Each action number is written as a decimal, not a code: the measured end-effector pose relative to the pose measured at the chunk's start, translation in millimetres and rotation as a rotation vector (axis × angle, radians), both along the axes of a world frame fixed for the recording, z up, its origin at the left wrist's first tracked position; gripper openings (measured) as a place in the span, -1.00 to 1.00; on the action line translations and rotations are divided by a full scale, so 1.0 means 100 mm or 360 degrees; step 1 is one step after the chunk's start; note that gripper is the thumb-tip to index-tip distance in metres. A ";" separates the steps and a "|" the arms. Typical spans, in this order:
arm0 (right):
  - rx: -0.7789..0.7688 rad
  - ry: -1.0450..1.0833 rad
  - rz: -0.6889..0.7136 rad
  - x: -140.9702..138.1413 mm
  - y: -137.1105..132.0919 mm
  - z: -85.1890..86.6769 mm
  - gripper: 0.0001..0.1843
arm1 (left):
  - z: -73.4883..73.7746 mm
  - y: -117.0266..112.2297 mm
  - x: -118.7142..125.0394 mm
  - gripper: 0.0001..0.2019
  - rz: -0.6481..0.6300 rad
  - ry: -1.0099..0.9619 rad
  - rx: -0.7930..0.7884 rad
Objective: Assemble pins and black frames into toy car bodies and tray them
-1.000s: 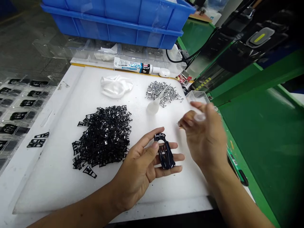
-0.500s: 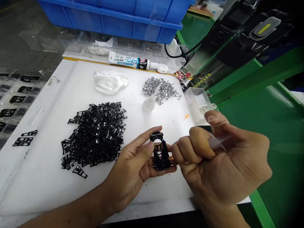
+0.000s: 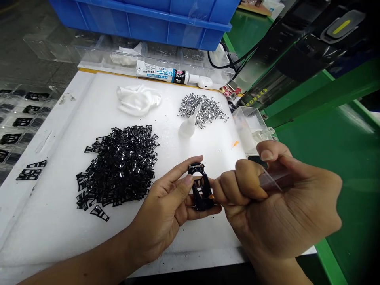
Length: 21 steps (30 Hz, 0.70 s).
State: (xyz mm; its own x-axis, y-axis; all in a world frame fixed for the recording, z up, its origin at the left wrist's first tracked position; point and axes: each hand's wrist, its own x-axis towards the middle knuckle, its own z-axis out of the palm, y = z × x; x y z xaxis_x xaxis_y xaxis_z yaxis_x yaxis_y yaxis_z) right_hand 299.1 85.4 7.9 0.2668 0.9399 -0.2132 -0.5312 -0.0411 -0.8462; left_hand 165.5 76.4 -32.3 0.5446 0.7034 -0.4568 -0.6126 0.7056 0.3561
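Dropper bottle (image 3: 187, 128) before metal pile (image 3: 210, 111), black heap (image 3: 121, 170) leftward, left hand (image 3: 168, 202) in pinch on frame (image 3: 203, 204), right hand (image 3: 276, 209) curled around syringe (image 3: 274, 180)

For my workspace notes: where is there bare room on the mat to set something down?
Mat shows bare, save specks, between the black pile and loose pieces far left, and between white cloth and silver pile. Crowded: the squeeze bottle by the silver pile, and left hand and right hand at the black frame.

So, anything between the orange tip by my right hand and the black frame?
Nothing visible: the orange tip, beside your right hand, is right at the lower right of the black frame. Your left hand has its thumb on the upper left edge.
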 end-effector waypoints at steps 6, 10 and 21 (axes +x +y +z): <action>0.0009 -0.0036 -0.0030 0.01 0.00 -0.01 -0.82 | 0.00 0.00 0.00 -0.66 0.0001 -0.0022 0.0006; -0.0025 -0.0055 -0.0082 0.02 -0.01 0.01 -0.81 | 0.01 0.01 0.01 -0.65 -0.0004 -0.0020 0.0004; 0.0016 -0.0066 0.0054 -0.01 -0.04 0.05 -0.75 | 0.00 0.00 0.01 -0.66 0.0016 0.0014 0.0021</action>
State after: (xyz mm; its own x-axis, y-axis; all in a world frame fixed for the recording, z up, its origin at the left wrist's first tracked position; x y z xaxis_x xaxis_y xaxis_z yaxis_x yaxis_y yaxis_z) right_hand 298.2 81.3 12.4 0.2432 0.9506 -0.1931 -0.4943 -0.0498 -0.8679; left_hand 167.0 76.7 -31.9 0.5335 0.7148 -0.4521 -0.6165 0.6946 0.3708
